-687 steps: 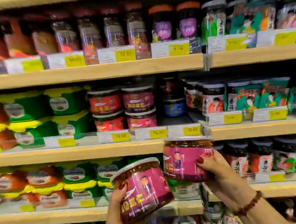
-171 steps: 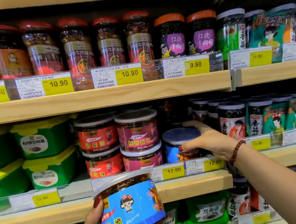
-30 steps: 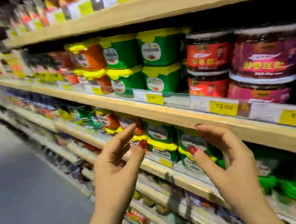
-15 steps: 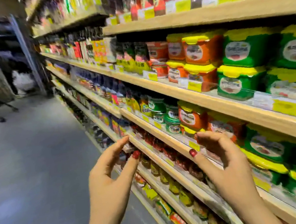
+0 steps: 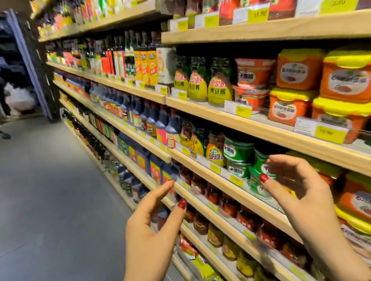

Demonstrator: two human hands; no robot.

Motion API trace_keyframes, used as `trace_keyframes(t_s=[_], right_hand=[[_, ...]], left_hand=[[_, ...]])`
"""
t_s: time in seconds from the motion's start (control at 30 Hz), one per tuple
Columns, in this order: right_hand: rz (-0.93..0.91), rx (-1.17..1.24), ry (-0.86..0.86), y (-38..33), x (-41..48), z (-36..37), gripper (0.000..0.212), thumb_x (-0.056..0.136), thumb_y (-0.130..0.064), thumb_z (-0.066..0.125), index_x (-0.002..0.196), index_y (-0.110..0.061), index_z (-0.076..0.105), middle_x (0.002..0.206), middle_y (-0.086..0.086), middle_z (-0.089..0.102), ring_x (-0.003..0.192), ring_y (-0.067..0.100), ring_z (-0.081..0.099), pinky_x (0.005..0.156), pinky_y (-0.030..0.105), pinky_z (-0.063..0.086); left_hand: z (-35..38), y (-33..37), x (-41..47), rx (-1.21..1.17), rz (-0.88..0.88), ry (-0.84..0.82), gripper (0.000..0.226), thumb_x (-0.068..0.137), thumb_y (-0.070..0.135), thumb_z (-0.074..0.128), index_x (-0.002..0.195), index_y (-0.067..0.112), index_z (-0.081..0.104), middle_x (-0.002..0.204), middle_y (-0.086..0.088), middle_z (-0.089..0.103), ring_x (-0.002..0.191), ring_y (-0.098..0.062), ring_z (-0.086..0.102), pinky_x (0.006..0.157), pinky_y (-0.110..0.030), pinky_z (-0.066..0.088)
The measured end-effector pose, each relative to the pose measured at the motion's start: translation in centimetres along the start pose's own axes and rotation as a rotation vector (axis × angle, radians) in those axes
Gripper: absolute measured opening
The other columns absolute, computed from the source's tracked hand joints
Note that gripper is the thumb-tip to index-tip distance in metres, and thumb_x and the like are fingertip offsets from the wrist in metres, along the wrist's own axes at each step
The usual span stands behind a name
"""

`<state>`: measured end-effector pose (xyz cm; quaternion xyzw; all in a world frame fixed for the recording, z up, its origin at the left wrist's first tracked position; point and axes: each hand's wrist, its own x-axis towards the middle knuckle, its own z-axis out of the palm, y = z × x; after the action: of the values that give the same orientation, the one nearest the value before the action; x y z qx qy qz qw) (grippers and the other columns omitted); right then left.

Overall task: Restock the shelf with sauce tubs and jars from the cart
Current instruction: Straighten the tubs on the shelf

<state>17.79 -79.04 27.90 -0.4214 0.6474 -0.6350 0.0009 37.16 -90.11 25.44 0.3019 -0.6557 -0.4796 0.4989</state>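
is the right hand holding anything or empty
Empty. The right hand has its fingers loosely curled, with nothing between them and the thumb.

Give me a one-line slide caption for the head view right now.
Empty left hand and right hand hover open before stocked sauce shelves, grey aisle floor stretching away.

Wooden shelves (image 5: 274,131), receding from 5 o'clock toward 11 o'clock. Middle board: orange tubs (image 5: 355,77) with yellow lids, stacked two high at 3 o'clock; yellow pouches (image 5: 218,87) upright at 1 o'clock. Board below: green tubs (image 5: 239,150), stacked (labels blurred); dark jugs (image 5: 160,124) at their 10 o'clock. Yellow price tags (image 5: 327,134) line the front edges.
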Motion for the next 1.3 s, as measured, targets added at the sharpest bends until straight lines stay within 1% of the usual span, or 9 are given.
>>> trace_keyframes(t_s=[0.1,0.3,0.47,0.6,0.73,0.93,1.1,1.2,1.3], right_hand=[[0.012,-0.002,0.047,1.2,2.6,0.8,0.034,0.08,-0.011,0.07,0.106,-0.032,0.063,0.106,-0.016,0.066,0.101,0.001,0.061,0.092,0.027,0.05],[-0.039,-0.05,0.146,3.2,8.1,1.0,0.034,0.081,-0.015,0.072,0.106,-0.036,0.06,0.11,-0.017,0.065,0.107,0.002,0.06,0.094,0.027,0.049],[-0.197,-0.254,0.366,3.0,10.8,-1.0,0.035,0.077,-0.037,0.067,0.108,-0.047,0.053,0.113,-0.02,0.058,0.11,0.008,0.057,0.094,0.018,0.044],[-0.278,-0.492,0.565,2.7,11.5,-3.2,0.042,0.076,-0.026,0.067,0.116,-0.028,0.055,0.11,-0.012,0.051,0.11,0.01,0.051,0.095,0.019,0.04],[-0.171,-0.678,0.759,2.7,12.0,-4.4,0.058,0.075,-0.025,0.075,0.126,-0.015,0.049,0.123,0.005,0.047,0.118,0.015,0.042,0.098,0.03,0.038],[0.027,-0.856,0.846,2.6,13.6,-4.8,0.085,0.069,-0.027,0.081,0.138,-0.008,0.036,0.132,0.011,0.04,0.128,0.026,0.039,0.104,0.044,0.04],[0.13,-0.944,0.842,2.0,15.4,-4.3,0.105,0.07,-0.037,0.08,0.149,-0.01,0.018,0.145,0.011,0.034,0.135,0.028,0.033,0.105,0.041,0.037],[0.176,-0.975,0.838,1.6,16.5,-3.7,0.121,0.068,-0.043,0.08,0.152,-0.012,-0.001,0.15,0.011,0.028,0.137,0.03,0.032,0.101,0.042,0.039],[0.212,-0.99,0.831,1.7,17.1,-3.5,0.132,0.065,-0.048,0.081,0.15,-0.015,-0.014,0.15,0.012,0.029,0.135,0.031,0.035,0.098,0.043,0.042]], left_hand=[[1.7,-1.0,3.1,-0.007,0.01,-0.058,0.038,0.079,0.01,0.069,0.108,0.035,0.067,0.113,0.02,0.065,0.108,0.008,0.056,0.078,-0.003,0.043],[6.1,-1.4,10.1,-0.015,0.062,-0.182,0.038,0.079,0.017,0.07,0.11,0.039,0.065,0.116,0.023,0.064,0.11,0.008,0.055,0.089,-0.006,0.044],[11.8,-0.5,14.9,-0.066,0.165,-0.321,0.042,0.076,0.03,0.073,0.114,0.039,0.06,0.116,0.024,0.062,0.111,0.008,0.054,0.095,-0.016,0.046],[17.1,0.8,17.9,-0.104,0.23,-0.41,0.053,0.07,0.04,0.068,0.122,0.034,0.057,0.12,0.017,0.06,0.114,0.004,0.054,0.097,-0.02,0.045],[22.5,2.6,20.3,-0.095,0.335,-0.437,0.067,0.068,0.04,0.068,0.131,0.027,0.049,0.125,0.012,0.053,0.117,-0.002,0.05,0.099,-0.02,0.041],[27.5,3.6,22.0,0.124,0.447,-0.459,0.085,0.074,0.04,0.073,0.143,0.01,0.032,0.141,-0.007,0.037,0.131,-0.019,0.035,0.101,-0.02,0.028],[28.8,3.6,22.9,0.314,0.376,-0.484,0.093,0.065,0.051,0.073,0.135,0.008,0.028,0.133,-0.012,0.041,0.124,-0.031,0.044,0.092,-0.04,0.044],[29.6,4.3,23.0,0.398,0.37,-0.499,0.09,0.061,0.055,0.075,0.124,0.008,0.03,0.126,-0.013,0.045,0.119,-0.033,0.048,0.086,-0.042,0.046],[30.4,5.1,22.8,0.506,0.351,-0.532,0.102,0.058,0.06,0.077,0.128,0.006,0.027,0.131,-0.015,0.044,0.121,-0.033,0.048,0.088,-0.042,0.046]])
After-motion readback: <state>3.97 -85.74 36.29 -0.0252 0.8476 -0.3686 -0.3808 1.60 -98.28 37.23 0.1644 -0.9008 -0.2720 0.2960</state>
